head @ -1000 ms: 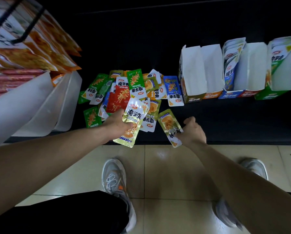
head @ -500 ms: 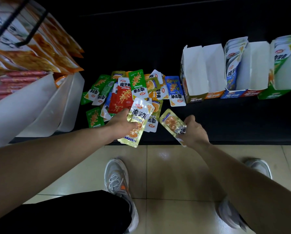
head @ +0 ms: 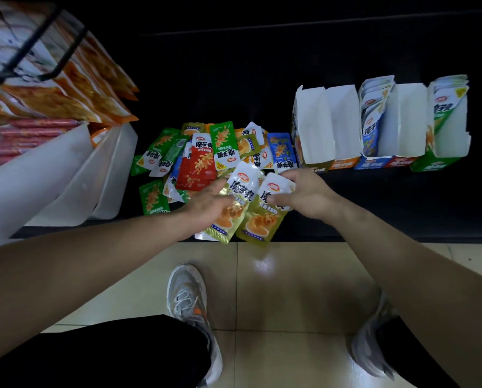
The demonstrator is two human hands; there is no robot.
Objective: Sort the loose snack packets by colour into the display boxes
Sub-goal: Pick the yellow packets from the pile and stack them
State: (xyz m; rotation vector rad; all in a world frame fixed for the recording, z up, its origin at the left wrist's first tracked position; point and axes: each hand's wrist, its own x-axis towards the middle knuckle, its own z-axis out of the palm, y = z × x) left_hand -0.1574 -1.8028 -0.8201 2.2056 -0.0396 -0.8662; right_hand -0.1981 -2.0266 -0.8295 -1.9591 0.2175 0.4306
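Note:
A heap of loose snack packets [head: 206, 155] in green, red, blue and yellow-green lies on the dark shelf. My left hand [head: 206, 201] grips one yellow-green packet [head: 235, 208]. My right hand [head: 304, 191] holds a second yellow-green packet [head: 265, 219] right beside the first, their edges overlapping. Several display boxes stand in a row at the right: a yellow-green box [head: 312, 127], an orange box [head: 343, 119], a blue box [head: 374, 161] holding blue packets, a red box [head: 410, 121] and a green box [head: 452, 141] holding green packets.
White bins [head: 66, 175] with red sausages and orange bags stand at the left, under a black wire rack [head: 38, 43]. The shelf's front edge [head: 374, 239] runs just below my hands. Tiled floor and my two grey shoes lie beneath.
My right hand has lifted its yellow-green packet, turned it upright and brought it left against the packet in my left hand. Both hands have risen slightly toward the heap.

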